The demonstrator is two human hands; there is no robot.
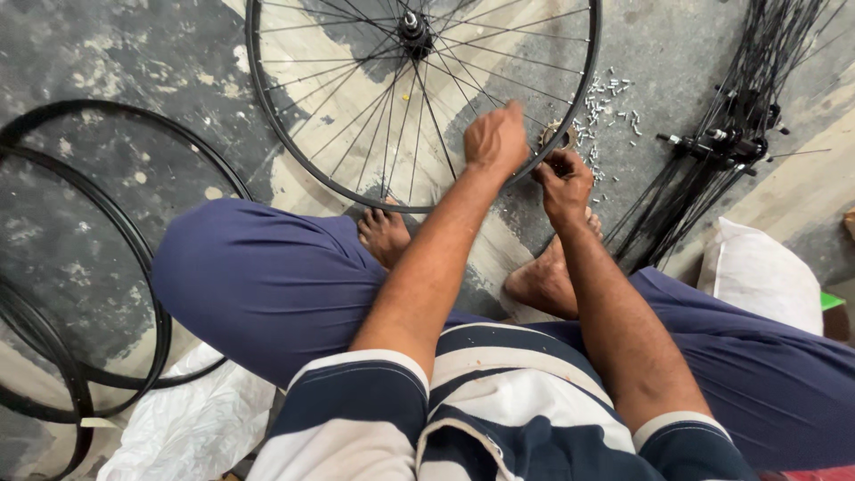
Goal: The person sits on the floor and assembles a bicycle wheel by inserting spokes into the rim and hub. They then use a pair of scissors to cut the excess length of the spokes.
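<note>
A black spoked bicycle wheel [294,151] stands tilted on the concrete floor in front of my crossed legs, its hub [414,28] near the top of the view. My left hand [495,139] is closed around a spoke just inside the near right part of the rim. My right hand [563,181] pinches the outside of the rim at the same spot, fingers closed on something small that I cannot make out. My bare feet [385,233] rest under the wheel.
Several small silver nipples [607,100] lie scattered on the floor right of the wheel. A bundle of black spokes with hubs [723,142] lies at the right. Empty black rims [85,267] lie stacked at left. White bags [761,272] sit beside my right knee and lower left.
</note>
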